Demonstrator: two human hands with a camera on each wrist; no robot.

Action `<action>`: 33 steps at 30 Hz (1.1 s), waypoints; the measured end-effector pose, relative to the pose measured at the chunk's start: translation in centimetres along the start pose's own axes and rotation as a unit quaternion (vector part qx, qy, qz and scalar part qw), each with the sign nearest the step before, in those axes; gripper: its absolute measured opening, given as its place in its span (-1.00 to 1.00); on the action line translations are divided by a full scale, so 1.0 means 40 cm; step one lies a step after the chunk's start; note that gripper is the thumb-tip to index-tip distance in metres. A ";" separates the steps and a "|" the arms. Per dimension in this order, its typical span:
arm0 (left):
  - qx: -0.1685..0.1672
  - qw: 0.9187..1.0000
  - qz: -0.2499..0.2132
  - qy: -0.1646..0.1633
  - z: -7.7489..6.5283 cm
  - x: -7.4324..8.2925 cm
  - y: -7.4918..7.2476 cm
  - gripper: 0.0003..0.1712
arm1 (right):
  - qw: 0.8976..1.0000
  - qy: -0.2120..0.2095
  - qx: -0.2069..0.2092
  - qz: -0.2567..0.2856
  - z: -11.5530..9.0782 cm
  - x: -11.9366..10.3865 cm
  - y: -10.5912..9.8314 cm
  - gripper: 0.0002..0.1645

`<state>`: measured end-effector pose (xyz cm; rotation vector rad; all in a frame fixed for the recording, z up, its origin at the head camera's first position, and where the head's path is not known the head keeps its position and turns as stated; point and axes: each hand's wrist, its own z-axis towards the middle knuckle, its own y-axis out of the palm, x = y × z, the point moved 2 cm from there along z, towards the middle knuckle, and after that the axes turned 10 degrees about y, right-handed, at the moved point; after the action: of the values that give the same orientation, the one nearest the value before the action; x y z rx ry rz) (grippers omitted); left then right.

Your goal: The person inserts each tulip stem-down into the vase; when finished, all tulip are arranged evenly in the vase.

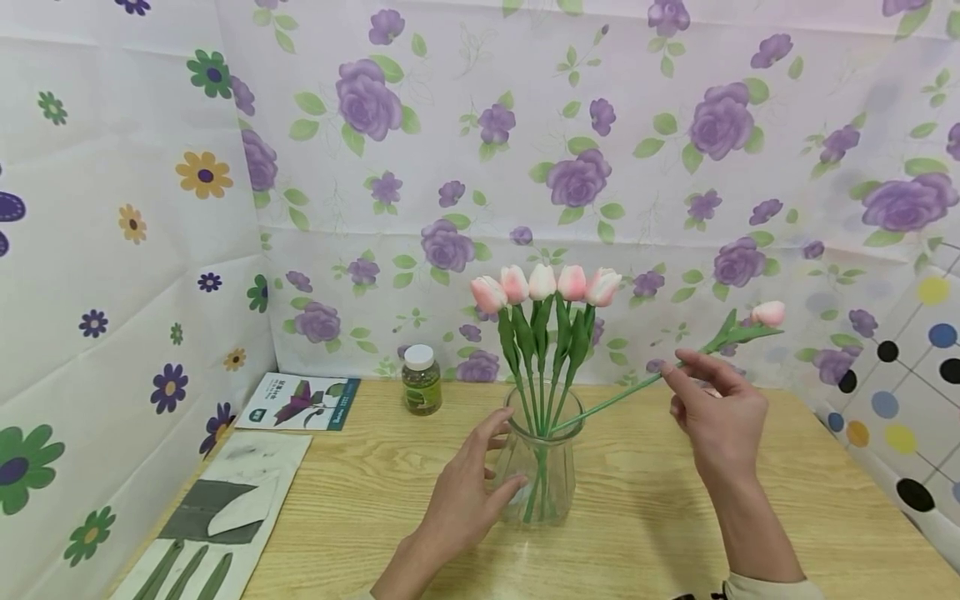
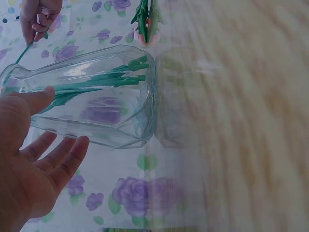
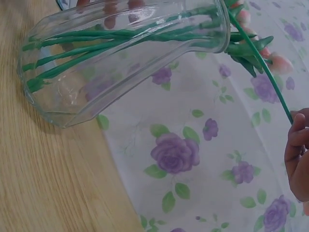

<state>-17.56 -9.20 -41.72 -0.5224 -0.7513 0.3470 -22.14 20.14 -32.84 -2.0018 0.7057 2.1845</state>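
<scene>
A clear glass vase (image 1: 536, 483) stands upright on the table, holding several pink-and-white artificial tulips (image 1: 542, 283) with green stems. My left hand (image 1: 468, 492) curves round the vase's left side, thumb across its front; whether every fingertip touches glass is hard to tell. To the right, my right hand (image 1: 720, 417) pinches a single tulip (image 1: 768, 313) by its green stem. That stem slants down leftward, its lower end at the vase mouth. In the left wrist view, stem ends show through the vase (image 2: 106, 96). The right wrist view shows the slanting stem (image 3: 263, 65) by the vase rim.
Behind the vase to the left is a small white-lidded jar (image 1: 422, 383). A printed booklet (image 1: 300, 402) and a flat patterned sheet (image 1: 225, 500) lie along the left of the wooden table (image 1: 360, 500). Flowered cloth (image 1: 450, 167) hangs behind.
</scene>
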 end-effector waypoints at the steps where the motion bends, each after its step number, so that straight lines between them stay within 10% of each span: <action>1: 0.000 1.000 0.000 0.000 0.000 0.000 0.000 0.05 | 1.000 -0.009 -0.001 0.003 -0.001 0.000 0.003 -0.69; 33: 0.002 1.000 -0.006 -0.001 -0.002 -0.001 -0.001 0.07 | 0.968 -0.208 -0.044 -0.135 -0.087 -0.004 0.093 -0.75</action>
<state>-17.53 -9.27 -41.78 -0.5138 -0.7552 0.3381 -20.33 15.50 -31.80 -1.4817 0.2663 2.3787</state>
